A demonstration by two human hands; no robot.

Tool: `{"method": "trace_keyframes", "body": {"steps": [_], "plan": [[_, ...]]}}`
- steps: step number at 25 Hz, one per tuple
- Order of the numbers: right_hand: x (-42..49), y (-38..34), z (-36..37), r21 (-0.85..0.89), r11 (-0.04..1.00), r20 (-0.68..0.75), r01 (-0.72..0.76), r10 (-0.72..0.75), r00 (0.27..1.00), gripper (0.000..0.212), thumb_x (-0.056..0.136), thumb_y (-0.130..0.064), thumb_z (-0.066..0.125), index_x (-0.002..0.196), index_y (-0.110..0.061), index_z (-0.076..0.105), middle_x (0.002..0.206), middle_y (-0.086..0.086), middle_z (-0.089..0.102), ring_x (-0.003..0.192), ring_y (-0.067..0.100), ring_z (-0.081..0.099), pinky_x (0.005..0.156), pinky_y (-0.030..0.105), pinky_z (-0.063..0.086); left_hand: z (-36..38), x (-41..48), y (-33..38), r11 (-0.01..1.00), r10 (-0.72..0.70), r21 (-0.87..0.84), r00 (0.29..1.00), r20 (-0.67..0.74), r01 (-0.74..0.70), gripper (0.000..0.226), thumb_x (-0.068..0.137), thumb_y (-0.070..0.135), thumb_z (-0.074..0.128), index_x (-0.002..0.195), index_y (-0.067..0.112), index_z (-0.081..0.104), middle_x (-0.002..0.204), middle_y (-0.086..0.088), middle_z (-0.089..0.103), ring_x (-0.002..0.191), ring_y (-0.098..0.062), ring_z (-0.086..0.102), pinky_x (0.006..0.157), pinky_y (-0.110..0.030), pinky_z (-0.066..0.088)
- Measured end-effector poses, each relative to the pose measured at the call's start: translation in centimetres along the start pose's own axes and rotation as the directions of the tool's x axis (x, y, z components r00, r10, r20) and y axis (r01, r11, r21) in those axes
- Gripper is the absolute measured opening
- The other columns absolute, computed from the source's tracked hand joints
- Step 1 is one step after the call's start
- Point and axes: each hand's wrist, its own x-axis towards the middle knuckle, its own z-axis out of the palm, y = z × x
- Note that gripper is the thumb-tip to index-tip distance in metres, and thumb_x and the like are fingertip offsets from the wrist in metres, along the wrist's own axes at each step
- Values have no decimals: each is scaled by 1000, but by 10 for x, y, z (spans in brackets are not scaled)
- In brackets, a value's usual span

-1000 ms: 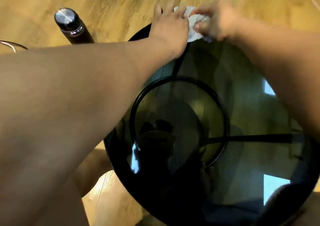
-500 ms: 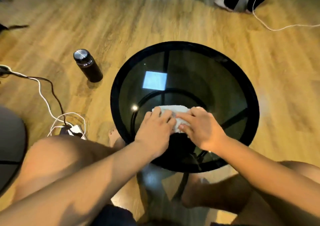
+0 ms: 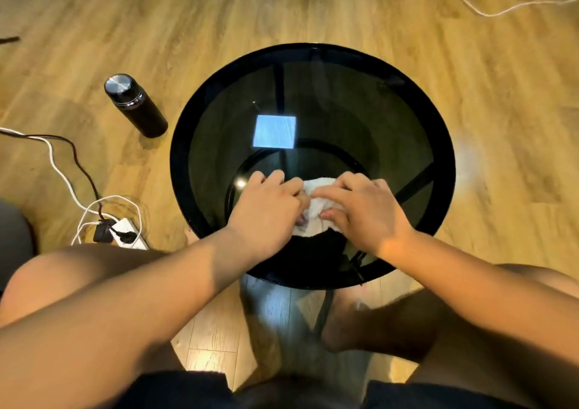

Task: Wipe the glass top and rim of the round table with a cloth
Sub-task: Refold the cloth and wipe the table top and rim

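A round table with a dark glass top (image 3: pixel 344 120) and a black rim (image 3: pixel 180 158) stands on the wooden floor in front of my knees. A white cloth (image 3: pixel 316 209) lies bunched on the near part of the glass. My left hand (image 3: pixel 269 209) presses on the cloth's left side with fingers curled over it. My right hand (image 3: pixel 360 211) grips its right side, thumb tucked under. Both hands cover most of the cloth. A bright square reflection shows on the glass beyond the hands.
A black flask with a silver lid (image 3: pixel 134 106) stands on the floor left of the table. A white power strip (image 3: pixel 125 234) with tangled cables lies near my left knee. A white cable (image 3: pixel 501 4) runs across the floor at the far right.
The hands and cloth came from the table's far rim back to the near part of the glass. Since half a second ago they have barely moved.
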Motion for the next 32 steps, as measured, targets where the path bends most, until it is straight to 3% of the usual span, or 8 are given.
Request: {"method": "trace_keyframes", "body": {"steps": [3, 7, 10, 16, 18, 21, 29, 32], "plan": [[72, 28, -5, 40, 989, -134, -142, 146, 980, 46, 89, -41, 63, 131, -26, 49, 114, 3, 60, 107, 26, 58, 85, 44, 43, 5, 75, -34, 988, -155, -8, 986, -68, 155, 23, 94, 36, 54, 114, 28, 64, 104, 3, 53, 103, -24, 48, 75, -36, 23], [193, 72, -16, 82, 957, -121, -279, 287, 950, 36, 90, -37, 62, 125, -29, 55, 124, 5, 57, 118, 28, 52, 94, 45, 40, 7, 184, -85, 944, -329, -68, 926, -184, 322, 18, 91, 28, 60, 106, 21, 68, 109, -6, 58, 110, -32, 50, 83, -43, 36], [270, 103, -24, 128, 947, -152, -293, 311, 938, 34, 90, -32, 65, 122, -26, 58, 112, 3, 61, 106, 25, 58, 80, 32, 44, 12, 254, -129, 923, -384, -102, 888, -254, 370, 18, 90, 17, 63, 107, 18, 68, 112, -11, 62, 113, -34, 54, 92, -45, 40], [329, 129, -48, -18, 942, 110, -335, 334, 936, 49, 91, -19, 66, 133, 0, 50, 125, 26, 59, 101, 35, 59, 59, 26, 47, 11, 295, -163, 931, -342, -218, 907, -247, 292, 21, 88, 11, 59, 107, 11, 67, 107, -17, 66, 102, -36, 61, 86, -43, 51], [316, 119, -60, -69, 959, 42, -276, 279, 959, 46, 88, -26, 70, 129, -12, 55, 119, 16, 64, 93, 28, 58, 71, 32, 47, 0, 286, -153, 947, -318, -115, 918, -238, 298, 16, 90, 16, 61, 105, 12, 66, 111, -16, 61, 105, -37, 57, 77, -38, 40], [266, 101, -61, -23, 972, 140, -232, 233, 962, 48, 85, -42, 69, 126, -22, 58, 118, 8, 66, 104, 29, 61, 82, 31, 46, 8, 246, -127, 969, -244, -84, 951, -188, 231, 18, 92, 20, 58, 107, 13, 65, 112, -12, 57, 105, -37, 52, 78, -36, 35], [28, 28, -26, -44, 998, 121, -56, 60, 991, 43, 86, -59, 54, 116, -29, 57, 101, 1, 67, 94, 26, 66, 77, 36, 46, 16, 43, -15, 970, -7, -244, 994, -107, -19, 6, 88, 29, 58, 91, 27, 63, 96, 4, 58, 82, -23, 49, 76, -41, 49], [-47, 4, -19, 33, 999, 174, 1, -7, 985, 43, 84, -61, 53, 115, -32, 56, 99, -3, 64, 90, 23, 65, 78, 35, 46, 1, -26, 23, 971, 181, -140, 979, -93, -193, 6, 83, 35, 59, 85, 32, 64, 85, 10, 60, 75, -11, 45, 69, -27, 42]]}}
